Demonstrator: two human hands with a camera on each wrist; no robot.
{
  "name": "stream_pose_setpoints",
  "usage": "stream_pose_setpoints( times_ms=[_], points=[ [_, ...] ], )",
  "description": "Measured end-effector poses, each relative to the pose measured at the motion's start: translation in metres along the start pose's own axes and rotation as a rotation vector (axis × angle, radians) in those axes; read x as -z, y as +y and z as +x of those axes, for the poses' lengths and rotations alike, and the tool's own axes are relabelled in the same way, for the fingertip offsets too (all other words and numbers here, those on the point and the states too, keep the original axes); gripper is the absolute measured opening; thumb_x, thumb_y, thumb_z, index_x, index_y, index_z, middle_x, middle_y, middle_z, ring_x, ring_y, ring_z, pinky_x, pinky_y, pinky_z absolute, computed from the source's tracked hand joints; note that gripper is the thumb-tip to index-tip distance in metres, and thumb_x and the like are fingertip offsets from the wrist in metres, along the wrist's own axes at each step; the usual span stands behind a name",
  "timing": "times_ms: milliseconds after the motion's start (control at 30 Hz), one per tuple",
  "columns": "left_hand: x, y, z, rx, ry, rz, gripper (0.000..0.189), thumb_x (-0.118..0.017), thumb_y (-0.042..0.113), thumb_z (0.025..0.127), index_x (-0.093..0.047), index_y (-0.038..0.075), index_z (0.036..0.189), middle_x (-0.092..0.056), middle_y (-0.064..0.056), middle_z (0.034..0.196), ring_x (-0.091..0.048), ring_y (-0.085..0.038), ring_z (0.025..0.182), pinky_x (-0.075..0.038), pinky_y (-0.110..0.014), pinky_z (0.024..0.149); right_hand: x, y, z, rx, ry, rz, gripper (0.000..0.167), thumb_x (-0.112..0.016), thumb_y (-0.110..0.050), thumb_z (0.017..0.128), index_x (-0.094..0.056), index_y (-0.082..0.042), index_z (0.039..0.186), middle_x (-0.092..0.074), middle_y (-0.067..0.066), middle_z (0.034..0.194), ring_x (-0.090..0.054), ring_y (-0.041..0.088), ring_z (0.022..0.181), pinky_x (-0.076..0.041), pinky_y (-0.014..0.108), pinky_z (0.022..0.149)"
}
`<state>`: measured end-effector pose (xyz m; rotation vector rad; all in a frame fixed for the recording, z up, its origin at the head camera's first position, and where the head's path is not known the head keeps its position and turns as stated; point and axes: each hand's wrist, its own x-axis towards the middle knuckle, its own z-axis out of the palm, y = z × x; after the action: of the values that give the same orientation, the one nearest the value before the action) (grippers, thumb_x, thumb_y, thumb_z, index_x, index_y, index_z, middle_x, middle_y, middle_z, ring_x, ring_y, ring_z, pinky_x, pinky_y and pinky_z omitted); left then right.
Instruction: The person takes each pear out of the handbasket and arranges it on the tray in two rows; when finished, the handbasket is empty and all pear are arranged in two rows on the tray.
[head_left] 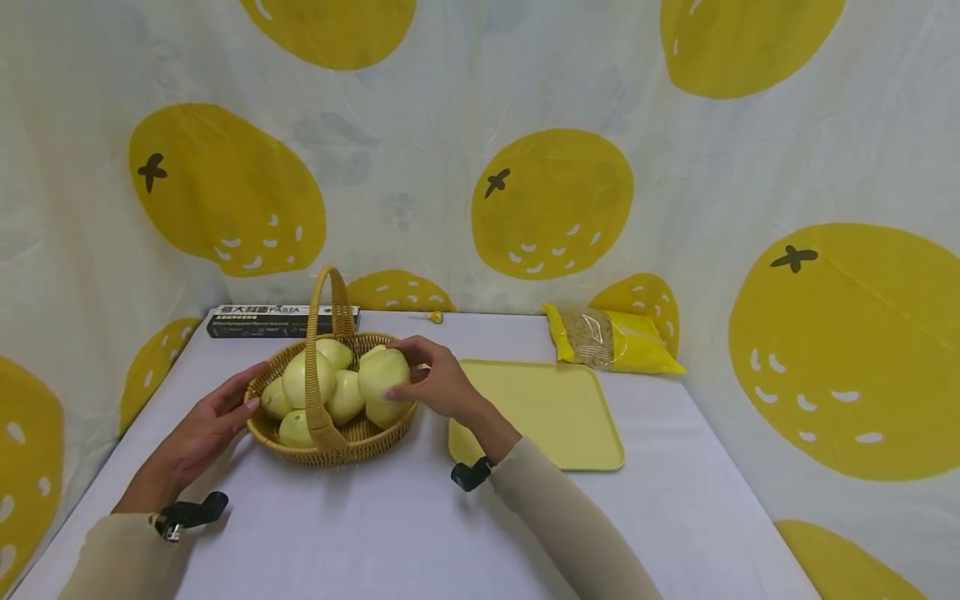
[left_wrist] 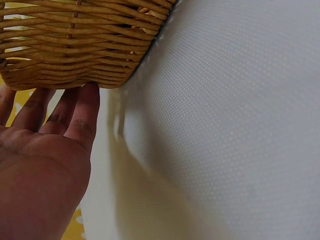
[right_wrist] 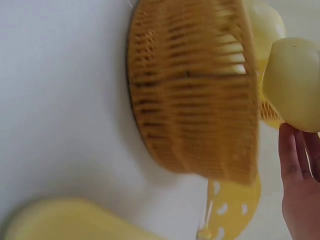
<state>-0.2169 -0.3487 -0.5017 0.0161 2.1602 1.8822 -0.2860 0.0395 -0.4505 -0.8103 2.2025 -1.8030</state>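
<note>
A wicker basket point(head_left: 300, 452) with a tall handle point(head_left: 324, 333) stands on the white table and holds several pale yellow-green apples. My right hand point(head_left: 435, 382) grips the rightmost apple point(head_left: 381, 373) at the basket's right rim; in the right wrist view that apple point(right_wrist: 294, 82) sits above my fingers point(right_wrist: 292, 157). My left hand point(head_left: 210, 427) rests with straight fingers against the basket's left wall. The left wrist view shows those fingertips point(left_wrist: 85, 100) touching the woven side point(left_wrist: 75, 45).
A flat yellow tray point(head_left: 551, 408) lies just right of the basket. A yellow bag point(head_left: 611, 337) sits at the back right, a dark pasta box point(head_left: 277, 320) at the back left, and a small yellow item point(head_left: 433, 317) near the back wall.
</note>
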Motion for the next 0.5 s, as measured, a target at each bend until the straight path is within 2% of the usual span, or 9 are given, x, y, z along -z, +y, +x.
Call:
stream_pose_setpoints(
  times_ms=[233, 400, 500],
  points=[
    [0.0, 0.001, 0.0, -0.002, -0.001, 0.009, 0.08, -0.061, 0.04, 0.108, -0.012, 0.039, 0.171, 0.004, -0.003, 0.182, 0.002, -0.042, 0.167, -0.016, -0.061, 0.128, 0.032, 0.007, -0.004, 0.001, 0.092, 0.035, 0.063, -0.092, -0.005, 0.081, -0.068, -0.019, 0.137, -0.072, 0.007, 0.132, -0.068, 0.018, 0.117, -0.062, 0.04, 0.102],
    [0.0, 0.0, 0.0, -0.007, -0.005, 0.013, 0.079, -0.061, 0.039, 0.109, -0.013, 0.039, 0.171, 0.004, -0.003, 0.182, 0.002, -0.042, 0.167, -0.016, -0.06, 0.127, 0.055, 0.014, -0.008, -0.01, 0.145, 0.067, 0.062, -0.089, 0.002, 0.081, -0.068, -0.016, 0.137, -0.072, 0.011, 0.129, -0.069, 0.02, 0.114, -0.064, 0.032, 0.095],
    [0.0, 0.0, 0.0, -0.005, -0.002, 0.01, 0.079, -0.061, 0.039, 0.108, -0.013, 0.04, 0.171, 0.004, -0.002, 0.182, 0.003, -0.042, 0.167, -0.016, -0.06, 0.127, 0.068, 0.019, -0.011, -0.03, 0.175, 0.044, 0.062, -0.089, 0.001, 0.082, -0.068, -0.016, 0.137, -0.072, 0.012, 0.127, -0.07, 0.023, 0.112, -0.063, 0.028, 0.09]
  ],
)
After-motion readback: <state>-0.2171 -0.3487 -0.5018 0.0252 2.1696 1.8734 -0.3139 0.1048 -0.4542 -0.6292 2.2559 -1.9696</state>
